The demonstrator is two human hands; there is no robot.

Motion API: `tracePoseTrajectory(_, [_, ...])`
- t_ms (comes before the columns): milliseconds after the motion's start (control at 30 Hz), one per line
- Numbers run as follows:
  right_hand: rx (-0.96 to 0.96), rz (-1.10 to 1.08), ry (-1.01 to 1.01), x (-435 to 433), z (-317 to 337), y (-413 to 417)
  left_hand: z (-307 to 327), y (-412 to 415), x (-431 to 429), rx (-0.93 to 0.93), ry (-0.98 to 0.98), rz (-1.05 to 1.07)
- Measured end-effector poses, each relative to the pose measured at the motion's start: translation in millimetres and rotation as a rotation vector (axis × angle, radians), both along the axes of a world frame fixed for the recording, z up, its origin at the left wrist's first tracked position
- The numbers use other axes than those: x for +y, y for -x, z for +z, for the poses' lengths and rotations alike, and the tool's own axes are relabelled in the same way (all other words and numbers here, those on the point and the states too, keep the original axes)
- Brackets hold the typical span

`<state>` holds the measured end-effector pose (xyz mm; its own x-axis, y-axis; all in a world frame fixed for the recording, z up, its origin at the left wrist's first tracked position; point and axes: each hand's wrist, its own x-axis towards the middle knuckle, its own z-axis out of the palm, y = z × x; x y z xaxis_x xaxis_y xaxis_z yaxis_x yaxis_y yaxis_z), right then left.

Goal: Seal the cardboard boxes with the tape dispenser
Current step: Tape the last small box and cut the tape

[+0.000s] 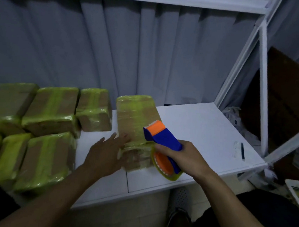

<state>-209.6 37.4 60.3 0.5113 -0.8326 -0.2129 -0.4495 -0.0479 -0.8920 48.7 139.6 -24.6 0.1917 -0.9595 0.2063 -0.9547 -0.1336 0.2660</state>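
The dispenser [166, 141], blue/orange w/ yellow roll, is gripped by the right hand [183, 156] over the near end of a box [137, 119]. The left hand [105, 154] is held spread, fingers seemingly touching that box (blurred). The box, closed and tape-wrapped, is set on the table [206, 128]. Taped boxes [52, 106] are grouped further left.

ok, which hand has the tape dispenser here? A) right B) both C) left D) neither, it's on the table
A: the right hand grips the blue-and-orange tape dispenser above the box's near end; the left hand, fingers straight, is at the box's left edge.
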Motion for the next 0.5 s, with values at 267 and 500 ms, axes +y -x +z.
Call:
tracePoseTrajectory(267, [0.045, 0.186, -0.117, 13, -13, -26, -11, -44, 42, 0.11, 0.059, -0.068])
tracePoseTrajectory(500, [0.03, 0.246, -0.183, 16, -17, -36, -24, -30, 42, 0.326, 0.065, -0.078])
